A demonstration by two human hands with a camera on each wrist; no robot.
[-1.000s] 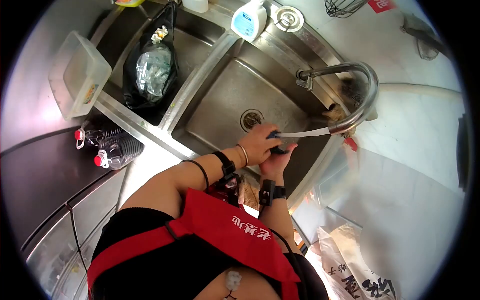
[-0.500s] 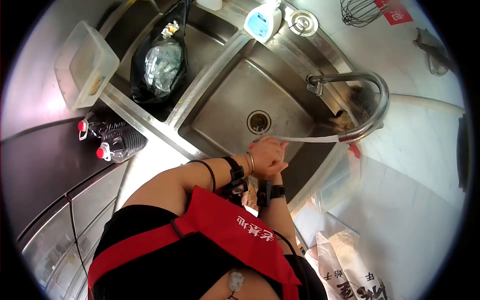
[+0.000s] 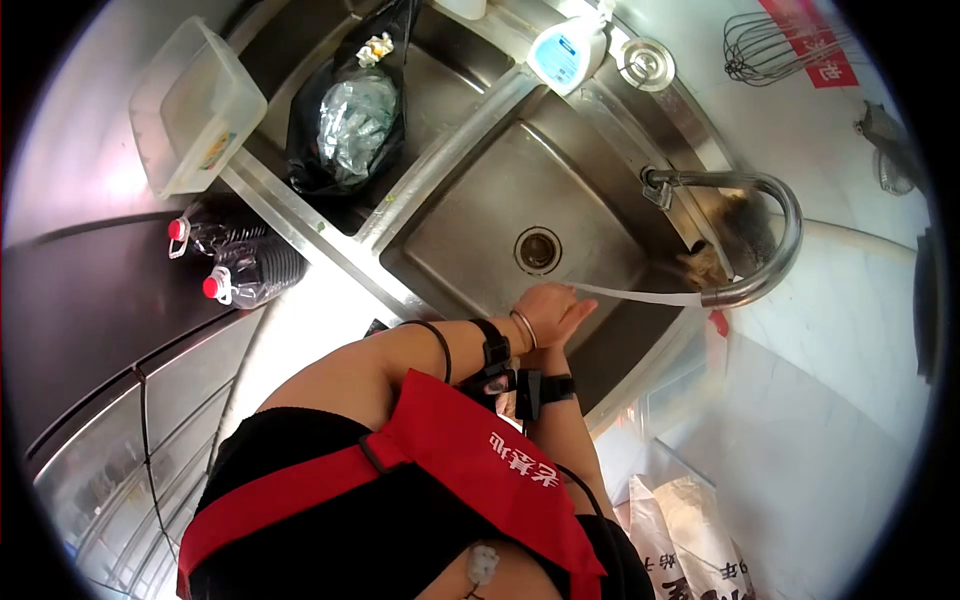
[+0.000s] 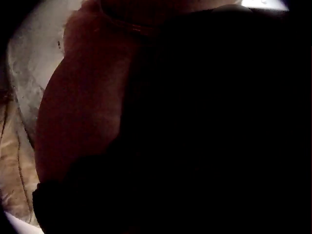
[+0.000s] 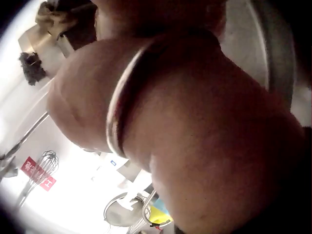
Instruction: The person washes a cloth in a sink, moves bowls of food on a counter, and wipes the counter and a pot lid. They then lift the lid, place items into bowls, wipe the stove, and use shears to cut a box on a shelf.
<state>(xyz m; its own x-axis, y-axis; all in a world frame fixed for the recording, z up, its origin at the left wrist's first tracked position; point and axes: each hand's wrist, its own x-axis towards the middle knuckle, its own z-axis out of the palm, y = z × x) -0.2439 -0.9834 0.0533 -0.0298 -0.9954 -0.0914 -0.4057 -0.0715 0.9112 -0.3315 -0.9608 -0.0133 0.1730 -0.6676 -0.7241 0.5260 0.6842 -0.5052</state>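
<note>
Whitish, narrow stream of water (image 3: 645,295) from the mouth of the curved faucet (image 3: 791,235) to both hands (image 3: 546,314), far end right at them, hands pressed together left of the faucet, finger curl hidden, impossible to tell.

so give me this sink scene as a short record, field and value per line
left hand: laid against the right hand, fingers mostly hidden (left hand)
held item: none visible; grips unclear
tap: running, stream reaching the hands
basin under hands: drain uncovered
other basin: black bag with clear plastic
far rim: white bottle
left side: clear tub, red-capped jugs
</note>
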